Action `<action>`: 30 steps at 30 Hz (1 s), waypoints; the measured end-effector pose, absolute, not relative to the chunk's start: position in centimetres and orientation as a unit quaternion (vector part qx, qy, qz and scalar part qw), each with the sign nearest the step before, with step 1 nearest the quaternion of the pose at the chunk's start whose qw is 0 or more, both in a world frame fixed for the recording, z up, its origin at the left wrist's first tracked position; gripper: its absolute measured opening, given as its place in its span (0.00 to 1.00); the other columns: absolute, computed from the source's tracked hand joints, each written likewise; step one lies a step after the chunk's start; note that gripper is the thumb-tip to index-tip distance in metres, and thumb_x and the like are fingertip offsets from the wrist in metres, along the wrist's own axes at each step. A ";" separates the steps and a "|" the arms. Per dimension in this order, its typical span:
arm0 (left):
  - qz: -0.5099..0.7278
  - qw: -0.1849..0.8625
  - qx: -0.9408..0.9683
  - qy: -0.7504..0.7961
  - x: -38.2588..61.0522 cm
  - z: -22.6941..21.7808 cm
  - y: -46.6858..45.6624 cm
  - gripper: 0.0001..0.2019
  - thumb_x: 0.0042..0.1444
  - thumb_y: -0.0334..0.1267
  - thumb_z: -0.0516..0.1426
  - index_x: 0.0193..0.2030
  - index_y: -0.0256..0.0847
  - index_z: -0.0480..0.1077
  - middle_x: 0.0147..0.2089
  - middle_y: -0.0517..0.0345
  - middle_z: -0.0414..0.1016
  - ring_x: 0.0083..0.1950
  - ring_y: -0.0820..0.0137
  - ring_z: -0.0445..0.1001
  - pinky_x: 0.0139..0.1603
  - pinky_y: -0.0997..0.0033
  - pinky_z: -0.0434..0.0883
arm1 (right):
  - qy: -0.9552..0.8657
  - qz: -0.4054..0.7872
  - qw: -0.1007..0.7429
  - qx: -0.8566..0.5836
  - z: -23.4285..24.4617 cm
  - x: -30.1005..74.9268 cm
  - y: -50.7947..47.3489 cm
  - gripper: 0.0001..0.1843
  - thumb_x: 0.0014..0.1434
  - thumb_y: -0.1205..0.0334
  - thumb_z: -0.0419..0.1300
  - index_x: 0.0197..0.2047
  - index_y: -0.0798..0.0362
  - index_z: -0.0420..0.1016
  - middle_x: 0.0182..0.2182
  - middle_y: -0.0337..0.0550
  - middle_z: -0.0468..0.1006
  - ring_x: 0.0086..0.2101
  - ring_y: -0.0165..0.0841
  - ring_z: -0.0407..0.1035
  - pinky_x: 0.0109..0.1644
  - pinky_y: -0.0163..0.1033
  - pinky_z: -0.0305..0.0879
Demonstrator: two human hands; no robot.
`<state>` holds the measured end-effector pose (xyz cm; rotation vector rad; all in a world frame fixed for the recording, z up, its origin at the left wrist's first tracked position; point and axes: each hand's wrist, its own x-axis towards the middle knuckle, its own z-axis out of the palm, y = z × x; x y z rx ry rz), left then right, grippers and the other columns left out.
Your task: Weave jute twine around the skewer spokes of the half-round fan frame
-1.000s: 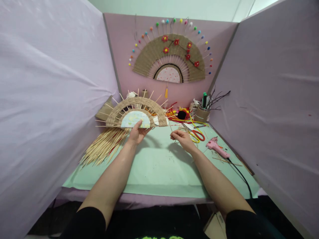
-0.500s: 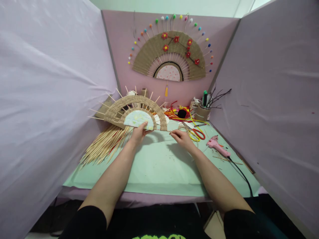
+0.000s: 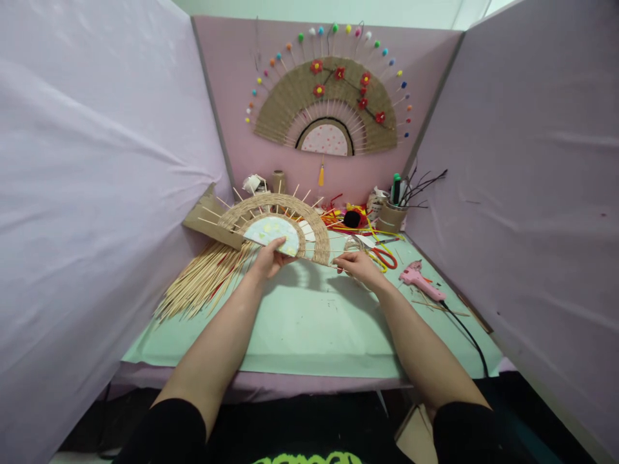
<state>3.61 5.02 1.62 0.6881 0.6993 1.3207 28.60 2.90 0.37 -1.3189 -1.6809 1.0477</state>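
Note:
A half-round fan (image 3: pixel 316 216) of thin wooden sticks woven with brown twine is held above the table. At its lower middle is a pale blue half-circle panel (image 3: pixel 268 231) with yellowish patches. My left hand (image 3: pixel 271 259) grips the fan by this panel, thumb on the front and fingers behind. Beside the fan's lower right end, my right hand (image 3: pixel 356 265) is closed in a pinch on a thin strand of twine, close to the outermost stick. The pinched part is mostly hidden by the fingers. Bare stick ends stick out past the woven band.
Loose sticks (image 3: pixel 198 280) lie at left under a cardboard piece (image 3: pixel 213 216). A pink glue gun (image 3: pixel 420 280), red-handled scissors (image 3: pixel 387 258) and a twine coil (image 3: pixel 354 243) lie at right. Behind stands a pen holder (image 3: pixel 391 218); a larger decorated fan (image 3: pixel 275 96) hangs on the back panel.
The fan has shifted slightly right and tilted, its right end now lower. My right hand has moved a little right and down, still pinching at that end. My left hand keeps its grip.

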 end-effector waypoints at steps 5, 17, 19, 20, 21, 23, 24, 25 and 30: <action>0.569 0.701 0.291 0.317 3.7 1.8 4.7 0.20 0.52 0.31 0.56 0.53 0.39 0.66 0.35 0.54 0.79 0.33 0.67 0.77 0.38 0.63 0.76 | -0.645 0.500 0.375 -0.439 0.4 28.2 2.5 0.17 0.47 0.48 0.63 0.26 0.55 0.74 0.20 0.38 0.69 0.21 0.26 0.58 0.25 0.33 0.50; 0.572 0.703 0.267 0.328 3.4 1.7 5.1 0.17 0.50 0.29 0.56 0.48 0.37 0.68 0.30 0.57 0.78 0.29 0.70 0.76 0.32 0.71 0.76 | -0.661 0.300 0.510 -0.462 0.4 27.6 2.6 0.19 0.49 0.46 0.62 0.22 0.54 0.70 0.17 0.37 0.63 0.21 0.27 0.54 0.24 0.35 0.50; 0.565 0.706 0.269 0.330 3.3 1.8 5.0 0.16 0.50 0.29 0.56 0.48 0.38 0.67 0.30 0.57 0.78 0.29 0.70 0.76 0.31 0.71 0.76 | -0.672 0.248 0.521 -0.464 0.4 27.8 2.6 0.18 0.50 0.47 0.61 0.22 0.54 0.70 0.18 0.37 0.64 0.21 0.27 0.54 0.25 0.35 0.50; 0.562 0.708 0.271 0.331 3.3 1.8 5.0 0.16 0.50 0.29 0.56 0.48 0.38 0.67 0.31 0.57 0.78 0.30 0.70 0.76 0.31 0.71 0.76 | -0.677 0.223 0.527 -0.462 0.3 27.9 2.6 0.18 0.51 0.48 0.61 0.22 0.54 0.70 0.18 0.37 0.64 0.21 0.27 0.54 0.25 0.35 0.51; 0.559 0.709 0.274 0.331 3.3 1.8 4.9 0.17 0.49 0.29 0.56 0.48 0.38 0.67 0.32 0.57 0.78 0.30 0.70 0.76 0.31 0.70 0.76 | -0.680 0.201 0.534 -0.460 0.3 28.0 2.6 0.18 0.51 0.48 0.61 0.22 0.54 0.69 0.18 0.37 0.64 0.21 0.27 0.54 0.25 0.35 0.51; 0.555 0.709 0.279 0.333 3.3 1.7 4.9 0.17 0.48 0.29 0.57 0.48 0.38 0.67 0.33 0.57 0.78 0.31 0.70 0.76 0.31 0.71 0.76 | -0.680 0.168 0.550 -0.455 0.3 28.2 2.7 0.17 0.52 0.49 0.61 0.22 0.54 0.69 0.18 0.37 0.65 0.22 0.27 0.55 0.26 0.35 0.53; 0.554 0.708 0.281 0.335 3.3 1.7 4.9 0.18 0.48 0.29 0.57 0.48 0.38 0.67 0.32 0.57 0.78 0.30 0.70 0.76 0.31 0.71 0.76 | -0.678 0.156 0.558 -0.453 0.3 28.3 2.8 0.17 0.52 0.50 0.61 0.22 0.54 0.69 0.19 0.37 0.65 0.22 0.28 0.55 0.26 0.35 0.53; 0.554 0.707 0.282 0.339 3.2 1.7 5.0 0.18 0.48 0.29 0.57 0.48 0.38 0.67 0.32 0.57 0.78 0.30 0.70 0.76 0.31 0.71 0.76 | -0.676 0.145 0.564 -0.451 0.3 28.4 2.8 0.16 0.53 0.50 0.61 0.22 0.54 0.70 0.19 0.37 0.66 0.22 0.28 0.56 0.27 0.35 0.54; 0.559 0.698 0.280 0.349 2.9 1.8 5.3 0.16 0.48 0.29 0.57 0.46 0.38 0.67 0.30 0.58 0.77 0.29 0.70 0.76 0.31 0.70 0.76 | -0.679 0.090 0.579 -0.443 0.5 28.9 2.7 0.13 0.54 0.53 0.61 0.25 0.53 0.72 0.21 0.38 0.69 0.23 0.28 0.59 0.29 0.36 0.57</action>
